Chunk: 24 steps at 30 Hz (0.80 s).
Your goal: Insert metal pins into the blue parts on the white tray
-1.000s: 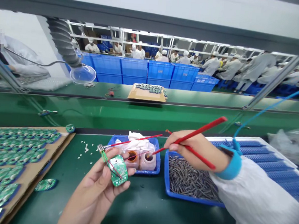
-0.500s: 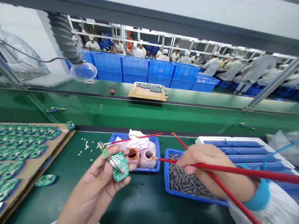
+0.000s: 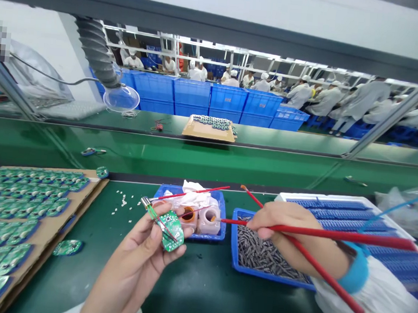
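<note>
My left hand point(image 3: 146, 257) grips a green circuit board point(image 3: 171, 231) between thumb and fingers. Red and green wires run from the board to a small metal cylinder point(image 3: 145, 201) near my fingertips. My right hand point(image 3: 279, 224) is closed around two red-handled brushes point(image 3: 336, 237). One brush's pale tip appears at the mouth of a whitish jar point(image 3: 209, 224); whether it touches is unclear. The other brush points up and away. Beside that jar stands one with an orange rim point(image 3: 189, 216), both in a blue tray point(image 3: 221, 232) with crumpled white tissue point(image 3: 191, 193).
On the left, cardboard point(image 3: 94, 191) carries rows of boards; a loose board point(image 3: 67, 247) lies beside it. Under my right hand sits a blue bin point(image 3: 235, 260) of small dark metal parts. A white tray point(image 3: 281, 197) with blue pieces is at right. Beyond runs a green conveyor point(image 3: 212, 161).
Small boards on the conveyor have shifted right. The whole view has moved slightly; both hands keep nearly the same pose and grip.
</note>
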Tool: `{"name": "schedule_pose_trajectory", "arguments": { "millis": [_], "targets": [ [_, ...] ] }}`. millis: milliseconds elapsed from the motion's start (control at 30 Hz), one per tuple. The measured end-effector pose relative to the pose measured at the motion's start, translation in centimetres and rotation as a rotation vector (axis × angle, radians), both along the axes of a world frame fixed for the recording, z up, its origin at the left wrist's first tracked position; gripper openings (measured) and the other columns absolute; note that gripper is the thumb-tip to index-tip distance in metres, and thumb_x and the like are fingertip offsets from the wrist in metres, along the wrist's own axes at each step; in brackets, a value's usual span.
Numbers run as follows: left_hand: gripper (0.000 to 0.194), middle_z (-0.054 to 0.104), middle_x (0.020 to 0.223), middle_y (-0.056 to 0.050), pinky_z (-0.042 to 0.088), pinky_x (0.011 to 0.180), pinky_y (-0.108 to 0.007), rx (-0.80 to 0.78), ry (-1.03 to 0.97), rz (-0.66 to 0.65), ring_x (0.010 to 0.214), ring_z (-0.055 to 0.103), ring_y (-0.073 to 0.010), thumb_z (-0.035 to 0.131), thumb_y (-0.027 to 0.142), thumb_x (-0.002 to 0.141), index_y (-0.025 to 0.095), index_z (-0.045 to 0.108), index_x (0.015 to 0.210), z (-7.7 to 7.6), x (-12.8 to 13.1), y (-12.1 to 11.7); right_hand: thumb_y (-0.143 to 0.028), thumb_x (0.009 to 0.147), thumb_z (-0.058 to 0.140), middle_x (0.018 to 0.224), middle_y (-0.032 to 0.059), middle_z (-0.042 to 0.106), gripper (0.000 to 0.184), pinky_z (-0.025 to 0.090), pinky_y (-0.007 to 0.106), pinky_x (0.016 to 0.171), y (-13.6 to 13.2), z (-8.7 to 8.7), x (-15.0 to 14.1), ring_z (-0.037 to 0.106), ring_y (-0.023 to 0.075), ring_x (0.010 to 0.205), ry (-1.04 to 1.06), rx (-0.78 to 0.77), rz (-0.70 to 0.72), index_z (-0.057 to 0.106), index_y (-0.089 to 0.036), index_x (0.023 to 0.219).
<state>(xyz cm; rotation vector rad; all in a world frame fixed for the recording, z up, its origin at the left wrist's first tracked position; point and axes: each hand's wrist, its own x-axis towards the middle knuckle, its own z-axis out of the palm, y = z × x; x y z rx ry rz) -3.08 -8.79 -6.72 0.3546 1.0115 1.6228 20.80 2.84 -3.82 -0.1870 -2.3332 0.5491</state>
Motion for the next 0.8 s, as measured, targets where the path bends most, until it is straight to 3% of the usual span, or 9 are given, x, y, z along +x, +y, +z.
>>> {"name": "schedule_pose_trajectory", "arguments": {
  "millis": [200,467,700,800],
  "targets": [
    [0.032,0.071,0.1,-0.003,0.062,0.061,-0.024,0.009,-0.008,-0.013,0.077,0.07,-0.0169,0.081,0.027,0.07,0.026,0.073,0.101,-0.3,-0.2,0.0,-0.027,0.121,0.034,0.092,0.0043,0.055,0.033,0.04,0.028,0.073,-1.6,-0.5,1.2,0.056,0.016,0.079,-0.09,0.033,0.067,0.053,-0.012,0.099],
    [0.033,0.071,0.098,-0.004,0.062,0.063,-0.025,0.002,-0.029,0.002,0.079,0.071,-0.0186,0.082,0.027,0.069,0.025,0.073,0.101,-0.3,-0.2,0.1,-0.025,0.121,0.038,0.096,0.005,0.056,0.026,0.041,0.027,0.086,-2.9,-0.9,2.3,0.058,0.0157,0.084,-0.093,0.064,0.012,0.055,-0.012,0.108],
    [0.036,0.072,0.093,-0.002,0.063,0.064,-0.026,-0.005,-0.04,-0.019,0.074,0.069,-0.0146,0.084,0.027,0.067,0.026,0.073,0.102,-0.7,-0.2,0.0,-0.041,0.119,0.046,0.086,-0.0036,0.059,0.037,0.046,0.018,0.07,-1.7,0.6,1.5,0.059,0.0112,0.075,0.065,0.115,-0.421,0.062,-0.019,0.095],
    [0.037,0.072,0.096,-0.003,0.063,0.064,-0.026,-0.007,-0.034,-0.02,0.076,0.069,-0.0157,0.083,0.027,0.068,0.027,0.073,0.103,-0.8,-0.2,0.0,-0.041,0.118,0.046,0.076,-0.0063,0.057,0.043,0.043,0.019,0.057,-0.8,0.7,-0.1,0.057,0.0089,0.062,0.091,0.114,-0.495,0.062,-0.017,0.086]
  ]
}}
